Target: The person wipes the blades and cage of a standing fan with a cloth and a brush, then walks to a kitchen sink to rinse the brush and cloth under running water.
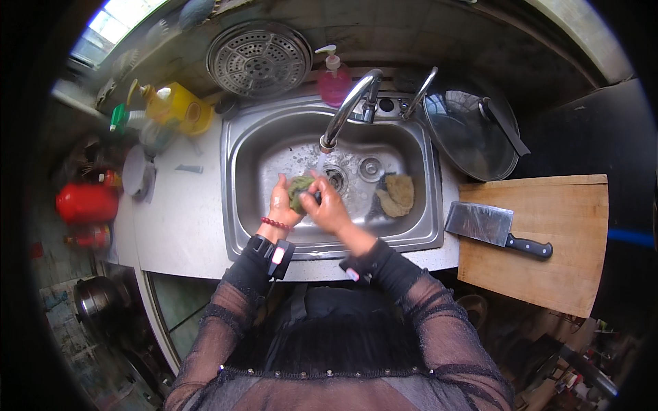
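Over the stainless steel sink (252, 149), my left hand (280, 204) cradles a crumpled green item (298, 192), perhaps a vegetable or a cloth; blur hides which. My right hand (326, 205) presses its thumb and curled fingers onto the same item from the right. A thin stream of water (322, 162) falls from the chrome faucet (342, 115) just above my fingers. Behind my right hand the drain (335, 180) is partly covered. Right of it lie a round metal strainer (371, 169) and a tan cloth-like piece (397, 196) on the basin floor.
A cleaver (480, 223) lies on a wooden cutting board (560, 205) at the right. Behind that leans a glass pot lid (462, 138). A pink soap pump bottle (334, 85), a round steamer rack (259, 59) and a yellow bottle (180, 108) stand along the back.
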### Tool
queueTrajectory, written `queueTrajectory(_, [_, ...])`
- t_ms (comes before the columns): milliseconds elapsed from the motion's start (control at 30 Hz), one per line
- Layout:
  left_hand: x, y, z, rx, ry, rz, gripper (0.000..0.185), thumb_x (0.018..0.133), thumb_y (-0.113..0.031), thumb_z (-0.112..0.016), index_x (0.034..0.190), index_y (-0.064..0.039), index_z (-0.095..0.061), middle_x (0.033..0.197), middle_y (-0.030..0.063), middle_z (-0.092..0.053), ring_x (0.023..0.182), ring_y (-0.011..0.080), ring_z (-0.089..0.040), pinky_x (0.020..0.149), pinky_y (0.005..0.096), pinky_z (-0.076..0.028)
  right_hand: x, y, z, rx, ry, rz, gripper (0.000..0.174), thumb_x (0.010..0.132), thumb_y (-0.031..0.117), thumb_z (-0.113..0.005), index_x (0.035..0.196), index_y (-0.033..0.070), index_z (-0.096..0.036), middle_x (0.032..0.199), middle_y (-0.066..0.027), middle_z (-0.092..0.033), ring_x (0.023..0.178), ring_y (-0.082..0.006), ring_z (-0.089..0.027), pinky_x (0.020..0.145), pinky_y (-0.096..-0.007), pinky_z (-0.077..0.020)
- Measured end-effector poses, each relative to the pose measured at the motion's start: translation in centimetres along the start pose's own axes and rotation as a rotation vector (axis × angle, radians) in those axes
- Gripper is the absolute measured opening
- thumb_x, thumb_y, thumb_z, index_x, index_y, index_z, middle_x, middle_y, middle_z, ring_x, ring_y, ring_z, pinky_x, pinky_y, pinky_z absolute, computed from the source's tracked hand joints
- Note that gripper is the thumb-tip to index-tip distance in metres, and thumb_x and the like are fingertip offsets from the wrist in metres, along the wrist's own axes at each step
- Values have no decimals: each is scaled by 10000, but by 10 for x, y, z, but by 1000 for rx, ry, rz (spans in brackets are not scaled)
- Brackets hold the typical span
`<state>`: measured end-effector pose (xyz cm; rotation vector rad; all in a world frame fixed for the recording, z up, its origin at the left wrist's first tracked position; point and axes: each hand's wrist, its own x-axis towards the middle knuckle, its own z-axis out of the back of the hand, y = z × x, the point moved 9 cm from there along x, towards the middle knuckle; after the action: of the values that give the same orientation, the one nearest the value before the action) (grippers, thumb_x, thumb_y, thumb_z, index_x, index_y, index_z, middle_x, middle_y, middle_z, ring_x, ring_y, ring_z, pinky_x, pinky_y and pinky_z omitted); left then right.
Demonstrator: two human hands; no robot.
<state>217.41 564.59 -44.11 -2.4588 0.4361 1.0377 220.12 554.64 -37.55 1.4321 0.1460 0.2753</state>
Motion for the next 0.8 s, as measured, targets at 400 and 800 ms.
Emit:
queueTrajectory(400, [4,-5,-6,372,-175,-372,472,980,-478,-406,1079,-60,-604,1040,98,-612,955,195,-563,842,362,-464,16,37,14,-181,-183,288,162,854,161,-611,963,44,-583,944,-151,-622,897,-367,-573,798,-439,-455])
queueTrajectory(800, [-26,-47,-59,1324,-80,-1037,474,1006,-322,-435,733,39,-572,558,128,-463,541,165,-370,513,359,-359,28,-62,2,583,-242,-506,183,948,196,-547,1005,32,-604,948,-54,-624,865,-135,-575,785,-284,-456])
